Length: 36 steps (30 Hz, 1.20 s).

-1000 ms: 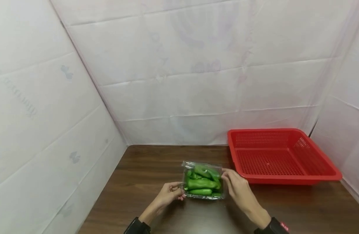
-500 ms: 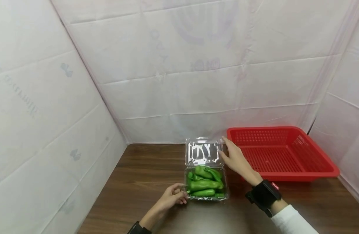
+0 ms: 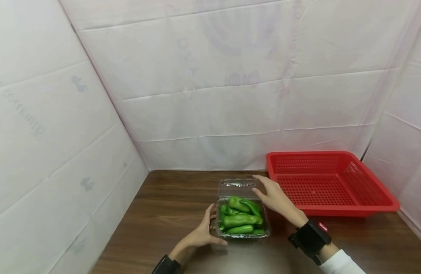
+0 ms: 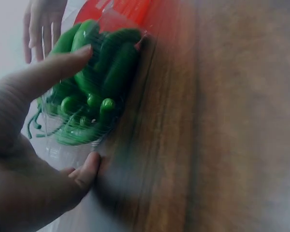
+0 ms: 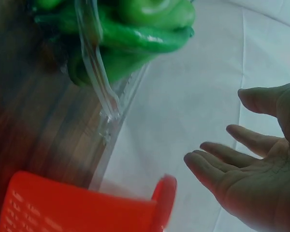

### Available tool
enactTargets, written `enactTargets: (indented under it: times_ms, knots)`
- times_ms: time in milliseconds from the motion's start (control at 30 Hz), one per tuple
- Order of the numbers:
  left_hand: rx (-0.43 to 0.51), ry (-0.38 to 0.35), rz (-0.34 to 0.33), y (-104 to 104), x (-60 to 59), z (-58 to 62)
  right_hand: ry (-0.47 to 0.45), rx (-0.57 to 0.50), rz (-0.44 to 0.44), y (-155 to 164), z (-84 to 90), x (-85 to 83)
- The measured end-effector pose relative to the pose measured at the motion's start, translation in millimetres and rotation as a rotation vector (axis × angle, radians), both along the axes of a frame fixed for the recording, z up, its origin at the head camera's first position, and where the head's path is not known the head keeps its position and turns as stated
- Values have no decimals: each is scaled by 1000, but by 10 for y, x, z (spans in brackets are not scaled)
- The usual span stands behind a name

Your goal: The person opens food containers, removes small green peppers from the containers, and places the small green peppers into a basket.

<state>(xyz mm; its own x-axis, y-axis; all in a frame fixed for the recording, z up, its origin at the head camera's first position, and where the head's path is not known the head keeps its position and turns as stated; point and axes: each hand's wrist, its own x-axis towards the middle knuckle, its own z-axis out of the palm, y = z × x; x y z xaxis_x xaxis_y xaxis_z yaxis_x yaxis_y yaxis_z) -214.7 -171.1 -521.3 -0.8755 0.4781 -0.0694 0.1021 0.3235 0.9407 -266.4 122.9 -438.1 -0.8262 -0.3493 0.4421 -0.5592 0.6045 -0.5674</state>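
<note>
A clear plastic clamshell box (image 3: 242,234) full of green peppers (image 3: 241,219) sits on the brown table. Its lid (image 3: 236,187) lies folded back flat behind it. My left hand (image 3: 207,232) rests against the box's left side with straight fingers and the thumb along the front edge; the left wrist view shows the fingers (image 4: 53,67) spread by the peppers (image 4: 99,72). My right hand (image 3: 272,196) hovers open at the box's right rear corner, fingers straight, holding nothing; the right wrist view shows its empty palm (image 5: 261,179) beside the box edge (image 5: 99,82).
A red perforated basket (image 3: 333,207) stands to the right, close to my right hand. White sheeted walls close in at the back and both sides. The brown table (image 3: 169,205) extends left of the box.
The lid went from shut to upright to folded flat behind the box. My right hand let it go and drew back. My left hand opened and now lies flat against the box.
</note>
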Motion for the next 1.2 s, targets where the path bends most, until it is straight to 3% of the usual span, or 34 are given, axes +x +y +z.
enactTargets:
  times_ms: [200,300,500,600,767,867,1000,1200]
  knots:
    - [61,-14,-22,89,-114,-71,-58,64,6,-100,-138,177]
    - [98,-49,-4,127,-106,-100,-127,93,-28,-141,-204,258]
    - [113,-97,9,190,-91,-114,-167,127,-92,-183,-281,295]
    - [195,-156,14,193,-100,-108,-167,137,-87,-184,-291,292]
    - [539,-212,173,284,-161,-108,-149,142,-85,-161,-313,274]
    - [647,-221,293,376,-194,-120,-121,136,-78,-134,-328,263]
    - [603,-256,382,456,-196,-173,-85,125,-62,-98,-339,248]
    - [562,-242,449,546,-202,-201,-58,86,-11,-47,-359,213]
